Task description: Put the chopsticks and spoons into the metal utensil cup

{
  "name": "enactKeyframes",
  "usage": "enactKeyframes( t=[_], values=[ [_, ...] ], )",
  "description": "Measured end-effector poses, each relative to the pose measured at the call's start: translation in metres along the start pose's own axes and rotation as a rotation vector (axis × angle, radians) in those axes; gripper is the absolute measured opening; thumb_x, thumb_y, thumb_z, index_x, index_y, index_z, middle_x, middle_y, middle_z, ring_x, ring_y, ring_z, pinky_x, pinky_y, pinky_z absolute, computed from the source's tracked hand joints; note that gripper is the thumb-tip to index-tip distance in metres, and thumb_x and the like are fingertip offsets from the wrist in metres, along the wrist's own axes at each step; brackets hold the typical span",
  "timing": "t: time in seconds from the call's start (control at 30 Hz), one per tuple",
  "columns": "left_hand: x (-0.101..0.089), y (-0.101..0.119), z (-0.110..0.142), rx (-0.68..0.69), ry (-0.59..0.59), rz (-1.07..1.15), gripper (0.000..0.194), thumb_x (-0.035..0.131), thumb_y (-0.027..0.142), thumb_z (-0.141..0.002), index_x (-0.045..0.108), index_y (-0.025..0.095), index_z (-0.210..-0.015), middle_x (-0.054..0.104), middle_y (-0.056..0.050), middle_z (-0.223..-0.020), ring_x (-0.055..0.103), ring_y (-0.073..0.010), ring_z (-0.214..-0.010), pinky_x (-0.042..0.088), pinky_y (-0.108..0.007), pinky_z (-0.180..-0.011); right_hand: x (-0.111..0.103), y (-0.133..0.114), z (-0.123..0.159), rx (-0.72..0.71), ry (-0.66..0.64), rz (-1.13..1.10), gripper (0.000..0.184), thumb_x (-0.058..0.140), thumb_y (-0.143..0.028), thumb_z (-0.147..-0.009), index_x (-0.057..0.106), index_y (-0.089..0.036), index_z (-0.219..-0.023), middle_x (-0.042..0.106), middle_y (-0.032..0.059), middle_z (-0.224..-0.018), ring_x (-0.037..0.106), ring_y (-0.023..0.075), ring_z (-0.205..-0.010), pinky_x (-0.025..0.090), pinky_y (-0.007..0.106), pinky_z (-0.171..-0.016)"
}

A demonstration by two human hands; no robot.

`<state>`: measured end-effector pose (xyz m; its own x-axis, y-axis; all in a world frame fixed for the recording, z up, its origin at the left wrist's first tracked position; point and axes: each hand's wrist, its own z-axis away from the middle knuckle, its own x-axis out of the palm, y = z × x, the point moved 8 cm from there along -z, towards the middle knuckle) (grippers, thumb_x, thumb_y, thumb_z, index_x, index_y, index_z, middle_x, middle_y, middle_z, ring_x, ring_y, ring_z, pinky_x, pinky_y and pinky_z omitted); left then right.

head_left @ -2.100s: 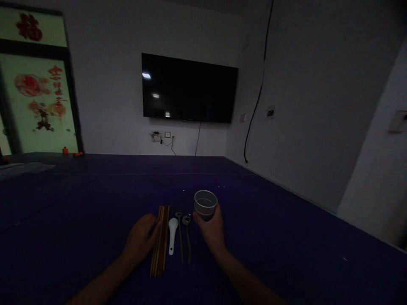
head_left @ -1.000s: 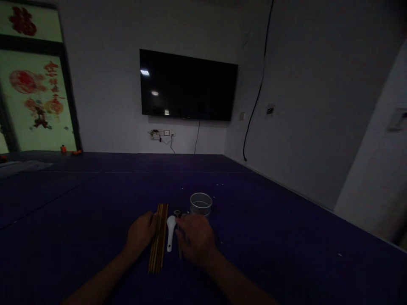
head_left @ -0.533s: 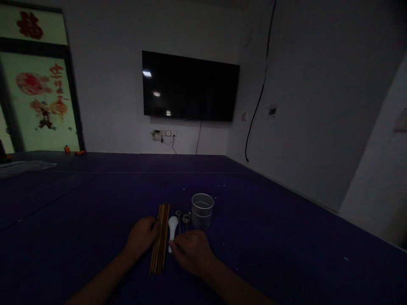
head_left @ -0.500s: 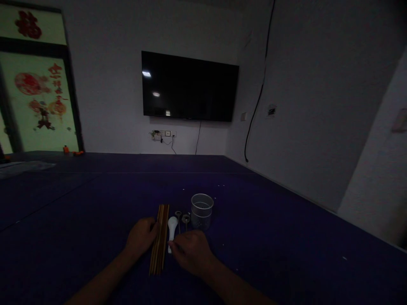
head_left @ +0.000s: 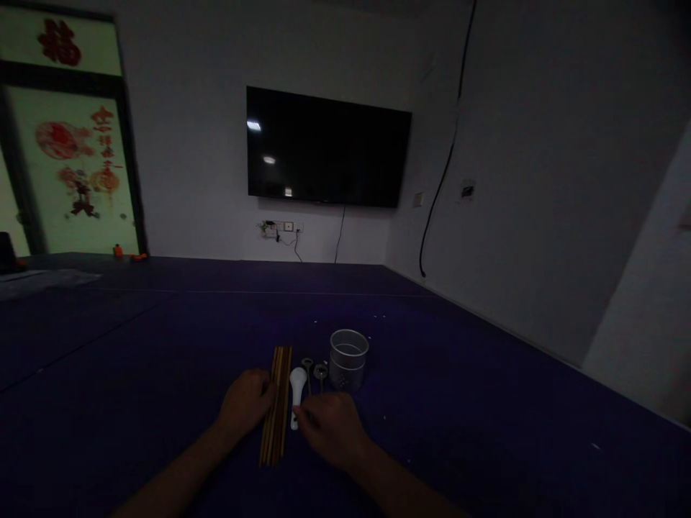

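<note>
So from the head view, pretty dim room, I had both hands down on the purple-blue tabletop [head_left: 486,403], towards the near edge. My left fingers [head_left: 259,381] were curled in against the left side of a bundle of chopsticks [head_left: 279,403], touching it, but their tips were hidden so I couldn't tell if they had an actual grip. The sticks lay side by side, running away from me towards the far edge.

My right fingers [head_left: 313,410] were bent in at the handle of the white spoon [head_left: 297,381]. Couldn't tell whether they were really pinching it or just resting there. That spoon lay just right of the chopsticks, bowl end pointing at the far edge. Right of it were the first metal spoon [head_left: 307,364] and the second metal spoon [head_left: 320,372], heads away from me, with my right hand covering the lower part of their handles.

The metal cup [head_left: 348,363] stood upright, open end up, just to the right of those. A few tiny white specks [head_left: 384,316] were scattered past it. Way back, above the far edge, a big black TV [head_left: 329,147] hung on the wall.
</note>
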<state>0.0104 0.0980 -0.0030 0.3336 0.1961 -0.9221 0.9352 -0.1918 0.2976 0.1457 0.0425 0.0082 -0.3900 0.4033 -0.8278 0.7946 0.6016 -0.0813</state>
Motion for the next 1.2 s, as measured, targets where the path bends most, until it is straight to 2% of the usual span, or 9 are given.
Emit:
enactKeyframes(
  t=[0.83, 1.2],
  values=[
    [0.004, -0.002, -0.001, 0.031, -0.012, -0.032, 0.026, 0.038, 0.027, -0.085, 0.060, 0.017, -0.074, 0.067, -0.007, -0.084, 0.061, -0.0180, -0.081, 0.039, -0.026, -0.069, 0.007, -0.002, -0.002, 0.018, -0.130, -0.028, 0.028, 0.050, -0.030, -0.089, 0.066, -0.019, -0.069, 0.071, 0.0001, -0.070, 0.066, 0.0129, -0.064, 0.031, 0.022, -0.052],
    [0.000, -0.002, 0.000, -0.032, -0.042, -0.086, 0.026, 0.040, 0.027, -0.084, 0.061, 0.018, -0.072, 0.068, -0.005, -0.081, 0.061, -0.0156, -0.076, 0.039, -0.024, -0.064, 0.012, -0.001, -0.002, 0.023, -0.191, -0.039, 0.029, 0.049, -0.032, -0.090, 0.066, -0.019, -0.070, 0.072, 0.0014, -0.073, 0.066, 0.0135, -0.066, 0.030, 0.022, -0.052]
  ],
)
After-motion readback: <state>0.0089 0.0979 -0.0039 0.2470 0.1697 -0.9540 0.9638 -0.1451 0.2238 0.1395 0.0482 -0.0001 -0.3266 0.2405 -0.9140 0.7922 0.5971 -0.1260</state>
